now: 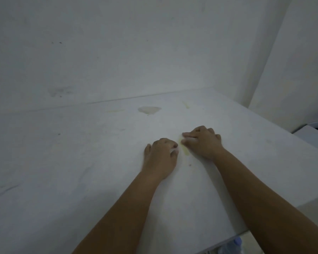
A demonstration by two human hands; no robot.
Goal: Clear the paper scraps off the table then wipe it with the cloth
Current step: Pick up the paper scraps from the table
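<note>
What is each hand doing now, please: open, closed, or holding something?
Left hand: fingers curled around a small white paper scrap.
Right hand: fingertips on the white table; holding anything cannot be told.

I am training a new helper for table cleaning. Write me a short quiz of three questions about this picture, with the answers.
1. True or false: a cloth lies on the table.
2. Choose one. Compared with the left hand and the right hand, the beige stain is:
A. nearer the wall
B. nearer the person
C. under one palm
3. Fill in: the streak between the two hands has a ____ colour.

Key: 1 false, no cloth is in view. 2 A. 3 yellowish.
</note>
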